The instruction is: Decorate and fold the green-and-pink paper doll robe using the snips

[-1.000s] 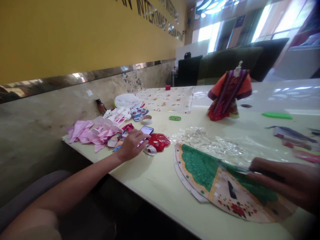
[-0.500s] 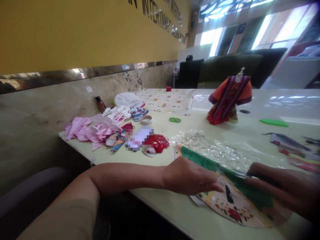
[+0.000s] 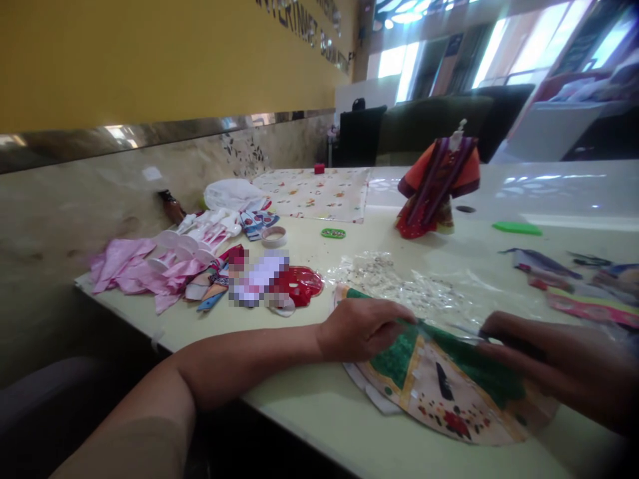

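A semicircular piece of patterned fabric [image 3: 444, 379], green and cream with gold bands and red flowers, lies near the front of the table. My left hand [image 3: 367, 329] pinches its upper edge, thumb and fingers pressed together. From the other side my right hand [image 3: 539, 359] grips a pair of scissors [image 3: 464, 334], whose thin shiny blades point left along that edge toward my left fingers. The scissors' handles are mostly hidden by the hand and blur. A white layer [image 3: 382, 401] shows beneath the fabric's left part.
Clear plastic with beads [image 3: 399, 279] lies behind the fabric. A doll-sized dress [image 3: 439, 186] stands further back. At left are pink cloth [image 3: 122, 263], a tape roll [image 3: 274, 236] and a red shiny piece [image 3: 304, 285]. Fabric scraps [image 3: 589, 303] and dark scissors [image 3: 592, 259] lie at right.
My left hand has shifted from lying over the fabric's middle to pinching its upper edge, uncovering more green and cream pattern. The view has turned slightly right.
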### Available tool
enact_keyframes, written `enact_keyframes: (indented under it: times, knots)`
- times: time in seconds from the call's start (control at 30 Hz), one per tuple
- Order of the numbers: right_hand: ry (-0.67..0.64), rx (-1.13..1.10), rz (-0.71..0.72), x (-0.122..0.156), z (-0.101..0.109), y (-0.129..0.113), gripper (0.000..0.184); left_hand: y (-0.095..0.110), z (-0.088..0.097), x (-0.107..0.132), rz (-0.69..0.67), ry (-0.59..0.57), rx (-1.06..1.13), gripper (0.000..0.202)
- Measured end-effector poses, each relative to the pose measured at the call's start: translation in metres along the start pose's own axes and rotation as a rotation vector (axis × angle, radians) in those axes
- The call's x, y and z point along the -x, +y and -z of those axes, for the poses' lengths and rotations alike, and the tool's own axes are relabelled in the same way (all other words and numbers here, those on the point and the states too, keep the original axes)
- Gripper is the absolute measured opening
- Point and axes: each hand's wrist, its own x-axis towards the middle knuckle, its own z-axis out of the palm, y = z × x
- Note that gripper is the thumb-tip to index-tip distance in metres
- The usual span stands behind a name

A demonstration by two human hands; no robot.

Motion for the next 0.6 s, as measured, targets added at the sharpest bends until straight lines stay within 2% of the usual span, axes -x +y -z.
enact_keyframes:
  times: [0.17, 0.33, 0.47, 0.6]
  knots:
    - [-0.016, -0.035, -0.072, -0.004, 0.001, 0.012, 0.039, -0.005, -0.006, 0.0, -0.077, -0.085, -0.092, 0.025]
    - [0.099, -0.135, -0.123, -0.009, 0.0, 0.021, 0.033, -0.01, -0.007, 0.0, -0.093, -0.074, -0.16, 0.026]
    - [0.099, -0.183, -0.14, -0.012, -0.001, 0.028, 0.044, -0.011, -0.006, -0.001, -0.117, -0.079, -0.199, 0.025]
    - [0.159, -0.16, -0.153, -0.012, -0.001, 0.026, 0.028, -0.012, -0.005, -0.001, -0.107, -0.066, -0.2, 0.023]
